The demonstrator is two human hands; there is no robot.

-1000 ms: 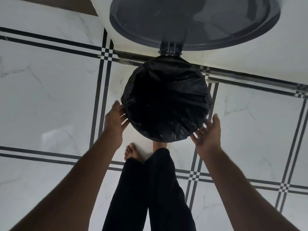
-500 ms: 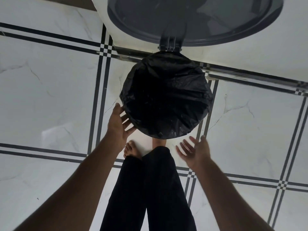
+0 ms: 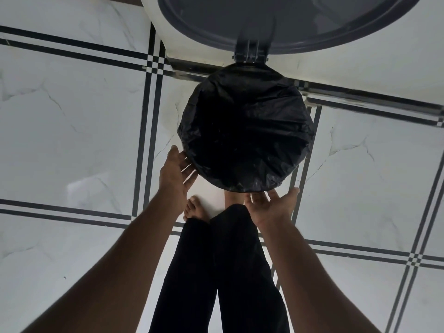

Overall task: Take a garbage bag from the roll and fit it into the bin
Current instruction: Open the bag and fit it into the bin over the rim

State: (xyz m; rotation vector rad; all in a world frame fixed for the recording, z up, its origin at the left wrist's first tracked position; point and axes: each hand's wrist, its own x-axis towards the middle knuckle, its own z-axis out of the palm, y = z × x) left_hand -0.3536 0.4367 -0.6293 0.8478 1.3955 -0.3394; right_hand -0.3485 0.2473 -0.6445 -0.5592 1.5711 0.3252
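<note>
A black garbage bag (image 3: 245, 131) is sitting inside a round bin (image 3: 249, 64) in the middle of the view, seen from straight above. The plastic is lining the opening and folding over the rim all the way round, so the bin's walls are hidden. The bin's dark grey lid (image 3: 276, 22) is standing open on its hinge at the far side.

The left hand (image 3: 174, 173) is reaching to the near left edge of the bag, fingers straight and spread, their tips touching or just beside the plastic; which one cannot be told. The right hand (image 3: 271, 206) is hovering just below the bag's near edge, palm up, fingers relaxed and holding nothing.

Between the arms, two legs in black trousers (image 3: 223, 272) are pointing toward the bin, with a bare foot (image 3: 193, 210) showing near its base. White marble floor tiles (image 3: 72, 116) with black double lines are spreading out all around.
</note>
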